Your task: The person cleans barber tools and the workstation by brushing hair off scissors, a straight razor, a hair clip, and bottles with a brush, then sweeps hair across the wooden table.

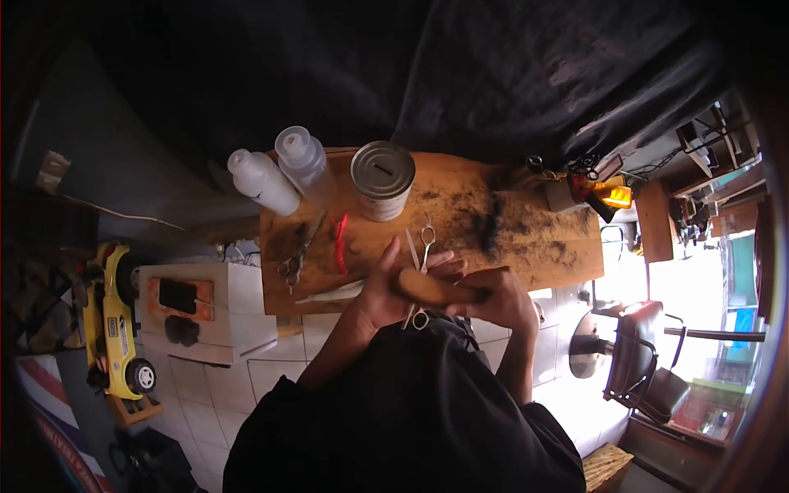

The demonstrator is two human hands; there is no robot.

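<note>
Over the front edge of the wooden table (526,255), my right hand (508,306) is closed around a brown wooden brush (436,289). Beneath and beside the brush is my left hand (382,292), palm up with its fingers apart. A pair of silver scissors (417,255) lies across the left palm, blades and a loop showing above and below the brush; whether the left hand grips them is hard to tell. Beyond the hands stands a tin can (382,181) with a slot in its lid. A red comb (341,244) and another pair of scissors (300,255) lie to the left.
Two spray bottles (283,168) stand at the table's back left. Dark hair clippings are scattered over the tabletop. A holder with tools (567,195) is at the right end. A white cabinet (246,304) and yellow toy car (117,329) are left; a barber chair (645,361) is right.
</note>
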